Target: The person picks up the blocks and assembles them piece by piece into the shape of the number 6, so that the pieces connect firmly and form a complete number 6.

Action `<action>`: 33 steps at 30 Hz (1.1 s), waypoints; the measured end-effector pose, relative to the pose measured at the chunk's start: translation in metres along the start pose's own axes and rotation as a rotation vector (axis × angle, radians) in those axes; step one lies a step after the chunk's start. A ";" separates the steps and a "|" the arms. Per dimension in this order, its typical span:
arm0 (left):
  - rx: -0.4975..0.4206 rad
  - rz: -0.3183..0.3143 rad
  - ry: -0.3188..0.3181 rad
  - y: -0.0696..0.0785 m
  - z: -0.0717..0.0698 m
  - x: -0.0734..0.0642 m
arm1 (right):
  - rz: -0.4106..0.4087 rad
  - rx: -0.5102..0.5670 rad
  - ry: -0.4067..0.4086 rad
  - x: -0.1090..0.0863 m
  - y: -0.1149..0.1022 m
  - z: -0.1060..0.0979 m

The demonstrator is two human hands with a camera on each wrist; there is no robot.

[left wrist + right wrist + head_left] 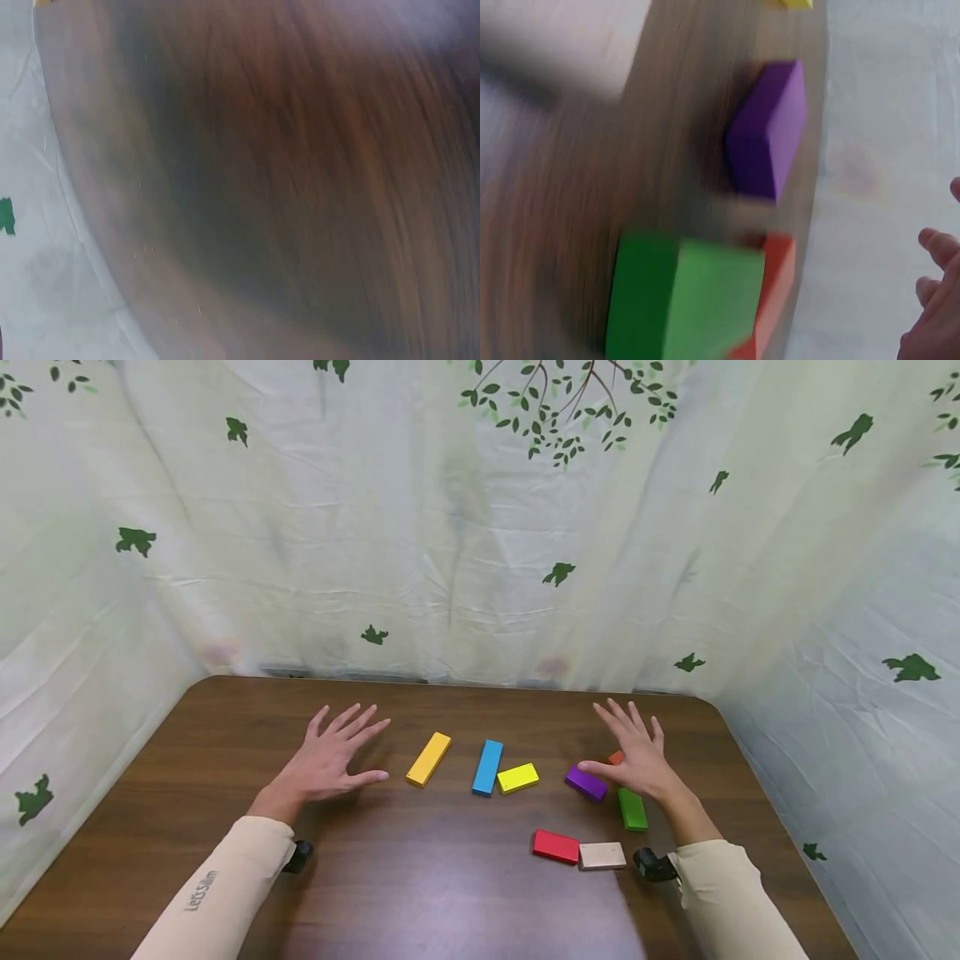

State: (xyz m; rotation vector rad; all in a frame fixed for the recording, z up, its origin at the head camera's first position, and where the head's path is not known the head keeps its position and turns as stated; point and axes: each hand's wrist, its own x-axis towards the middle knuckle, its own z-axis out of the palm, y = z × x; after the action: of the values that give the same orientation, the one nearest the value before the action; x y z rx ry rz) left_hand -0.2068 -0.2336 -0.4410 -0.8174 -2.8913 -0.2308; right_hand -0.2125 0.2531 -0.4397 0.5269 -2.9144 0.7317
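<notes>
My left hand hovers over the left part of the table with its fingers spread, holding nothing. An orange-yellow block lies nearest to it, off its thumb side. My right hand, fingers also spread, is held over the right part and grips nothing. Its thumb overlaps a purple block in the head view, and the hand partly hides an orange-red block. A green block lies below that hand. In the right wrist view the purple block and green block show up close.
On the brown wooden table, a blue block lies beside a yellow block. Nearer the front, a red block meets a pale beige block end to end. A white leaf-print curtain surrounds the table's back and sides.
</notes>
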 end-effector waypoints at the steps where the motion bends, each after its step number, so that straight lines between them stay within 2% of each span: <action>1: -0.003 0.005 -0.005 0.002 0.001 0.002 | -0.003 0.002 -0.003 0.002 -0.003 0.003; 7: -0.016 0.030 -0.024 0.011 0.008 0.013 | -0.023 0.023 -0.024 0.015 -0.023 0.020; 14: -0.030 0.074 0.003 0.016 0.019 0.022 | -0.051 0.039 -0.041 0.028 -0.042 0.039; 21: -0.049 0.070 -0.003 0.021 0.030 0.027 | -0.084 0.055 -0.048 0.037 -0.056 0.057; 27: -0.056 0.065 -0.041 0.026 0.034 0.032 | -0.089 0.034 -0.105 0.042 -0.067 0.067; 33: -0.062 0.069 -0.058 0.030 0.037 0.037 | -0.107 0.006 -0.175 0.048 -0.079 0.068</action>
State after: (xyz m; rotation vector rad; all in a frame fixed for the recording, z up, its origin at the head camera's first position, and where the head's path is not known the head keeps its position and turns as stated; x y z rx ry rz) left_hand -0.2252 -0.1823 -0.4681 -0.9477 -2.9163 -0.2955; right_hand -0.2302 0.1411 -0.4563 0.7784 -3.0141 0.7146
